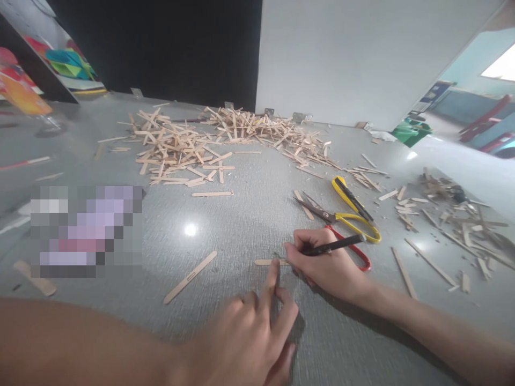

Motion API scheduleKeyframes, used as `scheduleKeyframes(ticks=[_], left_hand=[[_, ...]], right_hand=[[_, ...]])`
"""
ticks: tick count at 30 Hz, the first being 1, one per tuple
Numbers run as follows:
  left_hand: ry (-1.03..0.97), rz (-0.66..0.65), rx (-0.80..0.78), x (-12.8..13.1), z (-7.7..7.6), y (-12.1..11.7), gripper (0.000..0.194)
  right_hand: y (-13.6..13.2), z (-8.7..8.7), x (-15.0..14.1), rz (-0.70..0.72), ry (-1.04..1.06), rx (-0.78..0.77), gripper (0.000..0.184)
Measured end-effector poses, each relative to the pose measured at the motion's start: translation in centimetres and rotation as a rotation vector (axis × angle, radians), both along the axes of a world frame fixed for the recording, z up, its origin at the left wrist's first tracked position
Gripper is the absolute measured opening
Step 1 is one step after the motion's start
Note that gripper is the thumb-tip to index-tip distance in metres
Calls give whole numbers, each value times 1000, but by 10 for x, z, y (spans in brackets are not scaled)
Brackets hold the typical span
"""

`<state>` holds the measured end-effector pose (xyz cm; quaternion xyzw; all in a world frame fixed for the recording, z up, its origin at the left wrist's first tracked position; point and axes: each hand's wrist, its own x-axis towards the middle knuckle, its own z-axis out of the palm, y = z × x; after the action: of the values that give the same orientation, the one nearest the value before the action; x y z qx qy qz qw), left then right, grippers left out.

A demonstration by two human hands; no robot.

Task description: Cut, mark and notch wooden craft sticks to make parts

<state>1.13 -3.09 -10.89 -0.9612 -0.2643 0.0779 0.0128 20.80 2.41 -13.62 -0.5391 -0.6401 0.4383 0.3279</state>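
Note:
A wooden craft stick [262, 262] lies flat in front of me, its right part hidden under my right hand. With the tip of a stretched index finger, my left hand [249, 327] presses down on that stick; its other fingers are loosely bent and hold nothing. My right hand [322, 260] is closed around a black pen [336, 245], whose tip is hidden behind the fingers near the stick. To the left rests another craft stick [191, 277] with a small rectangle drawn at its middle. Scissors [330, 215] with one yellow and one red handle lie just beyond my right hand.
A yellow and black box cutter [352, 198] lies beyond the scissors. Heaps of craft sticks [177, 145] spread along the back of the table [153, 225]. Cut scraps [470, 230] are scattered at right. A blurred purple object [90, 225] lies at left, near an orange bottle [28, 94].

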Motion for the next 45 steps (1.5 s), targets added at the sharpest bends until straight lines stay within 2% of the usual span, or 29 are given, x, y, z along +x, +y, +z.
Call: scheduleKeyframes(ticks=[15,27,45], left_hand=[[0,33,-19,0,-1,-3,49],[-3,53,-64,-1,-1,-3,49],[-18,28,-11,0,-2,-1,50]], right_hand=[[-2,-2,1,11,87,-106,42],[-3,-4,-1,-9,73,-98,43],[-2,-1,-2,-6,45,-74,43]])
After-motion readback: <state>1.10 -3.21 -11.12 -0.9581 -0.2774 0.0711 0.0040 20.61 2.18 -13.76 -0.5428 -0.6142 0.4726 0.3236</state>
